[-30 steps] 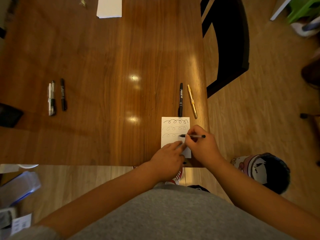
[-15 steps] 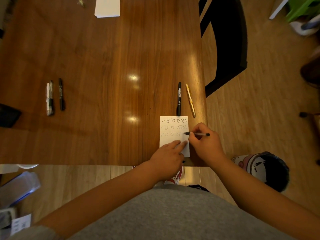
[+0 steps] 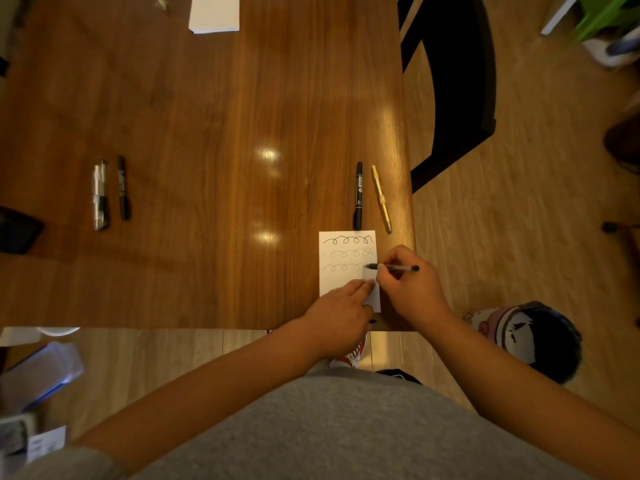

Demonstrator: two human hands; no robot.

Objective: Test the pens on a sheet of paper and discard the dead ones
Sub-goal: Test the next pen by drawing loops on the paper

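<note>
Pen (image 3: 393, 267) in right hand (image 3: 410, 287) — tip on paper (image 3: 341, 263) — left hand (image 3: 341, 311) pressing.

The sheet (image 3: 332, 259) lay on the desk (image 3: 207, 133) by its near right corner. Just behind it, along the right edge, a marker (image 3: 358, 195) and a slim pen (image 3: 381, 199) lay side by side. A cluster of pens (image 3: 102, 199) lay near the left edge. The left hand (image 3: 341, 306) rested on the sheet's near end; the right hand (image 3: 412, 289), at the sheet's right edge, held a pen (image 3: 393, 267) with its tip on it.
</note>
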